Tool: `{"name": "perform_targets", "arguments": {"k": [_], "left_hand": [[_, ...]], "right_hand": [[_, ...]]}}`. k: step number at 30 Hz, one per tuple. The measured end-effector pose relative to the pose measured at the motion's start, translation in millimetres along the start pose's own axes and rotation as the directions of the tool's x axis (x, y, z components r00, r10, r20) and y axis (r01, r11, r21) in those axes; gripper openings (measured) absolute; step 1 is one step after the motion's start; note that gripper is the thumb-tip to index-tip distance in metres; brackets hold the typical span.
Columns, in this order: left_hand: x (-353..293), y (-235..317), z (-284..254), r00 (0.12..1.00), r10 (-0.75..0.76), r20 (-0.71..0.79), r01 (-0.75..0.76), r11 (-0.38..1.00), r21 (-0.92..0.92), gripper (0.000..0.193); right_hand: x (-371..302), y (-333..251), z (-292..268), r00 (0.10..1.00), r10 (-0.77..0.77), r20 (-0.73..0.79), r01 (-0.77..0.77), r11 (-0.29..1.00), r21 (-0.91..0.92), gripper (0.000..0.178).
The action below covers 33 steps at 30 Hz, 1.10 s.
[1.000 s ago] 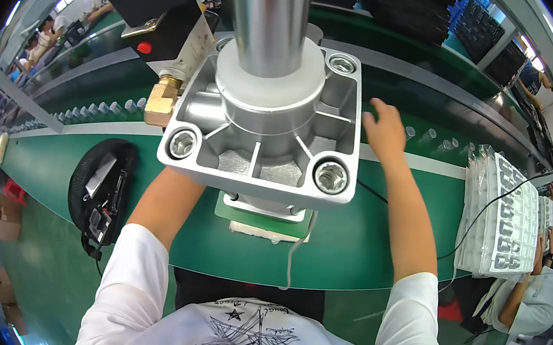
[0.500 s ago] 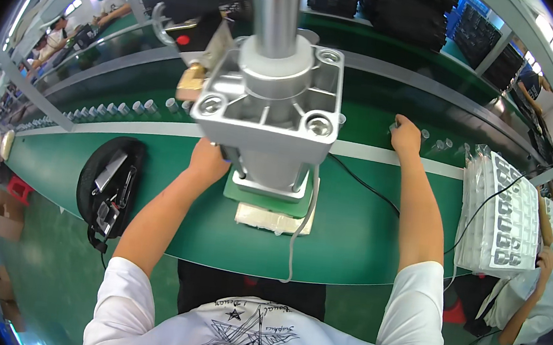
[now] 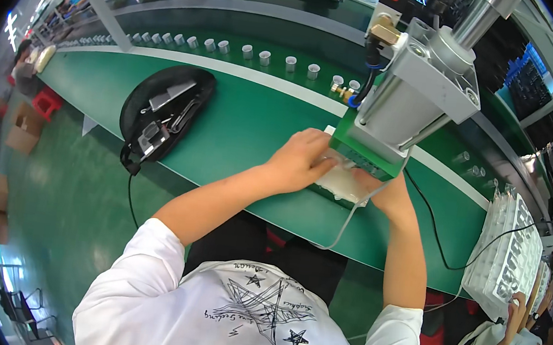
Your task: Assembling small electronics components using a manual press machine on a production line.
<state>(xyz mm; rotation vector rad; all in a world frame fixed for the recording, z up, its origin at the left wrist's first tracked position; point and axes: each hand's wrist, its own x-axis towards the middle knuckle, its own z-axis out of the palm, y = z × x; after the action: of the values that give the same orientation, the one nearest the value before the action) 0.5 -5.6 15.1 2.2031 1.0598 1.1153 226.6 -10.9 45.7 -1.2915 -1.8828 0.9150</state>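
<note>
A silver pneumatic press (image 3: 401, 108) with a green block (image 3: 366, 148) at its lower end stands over a pale, cream-coloured pad (image 3: 342, 185) on the bench. My left hand (image 3: 301, 161) is at the left of the pad, fingers and thumb curled together under the edge of the block. Something small and clear shows at its fingertips, too hidden to name. My right hand (image 3: 385, 192) reaches in from the other side, close against the block and the pad. Its fingers are mostly hidden behind the block and a grey cable.
Small whitish cups (image 3: 265, 58) stand in a row along the green conveyor beyond the bench (image 3: 247, 129). A black case (image 3: 168, 117) with tools lies at left. Stacked white trays (image 3: 504, 254) sit at right, near another person's arm (image 3: 510, 325). A black cable (image 3: 429, 222) crosses the bench.
My right hand has come back from the conveyor to the press. My left hand has moved from behind the press to the pad's left side. The view has turned, shifting the press rightward.
</note>
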Motion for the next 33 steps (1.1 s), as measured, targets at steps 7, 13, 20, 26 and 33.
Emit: {"name": "perform_targets", "arguments": {"k": [7,13,20,26,33], "left_hand": [[-1,2,9,0.997,-0.013,0.073,0.011,1.000,0.021,0.037],[9,3,14,0.994,-0.036,0.099,0.031,0.998,0.059,0.044],[7,-13,2,0.966,-0.025,0.258,0.021,1.000,0.018,0.048],[-17,-17,-10,0.999,-0.041,-0.023,0.041,0.999,0.015,0.039],[-47,-53,-2,0.997,-0.012,-0.073,0.037,0.936,0.349,0.019]], "right_hand": [[-11,9,13,0.992,0.107,-0.061,-0.092,0.974,0.206,0.032],[-17,15,14,0.984,0.056,-0.166,-0.056,0.998,0.005,0.036],[-13,8,35,0.984,0.069,-0.164,-0.020,0.960,0.281,0.038],[-27,76,-3,0.840,0.105,-0.533,-0.022,0.987,0.160,0.019],[-10,98,-4,0.852,0.191,-0.487,-0.051,0.957,0.285,0.022]]}}
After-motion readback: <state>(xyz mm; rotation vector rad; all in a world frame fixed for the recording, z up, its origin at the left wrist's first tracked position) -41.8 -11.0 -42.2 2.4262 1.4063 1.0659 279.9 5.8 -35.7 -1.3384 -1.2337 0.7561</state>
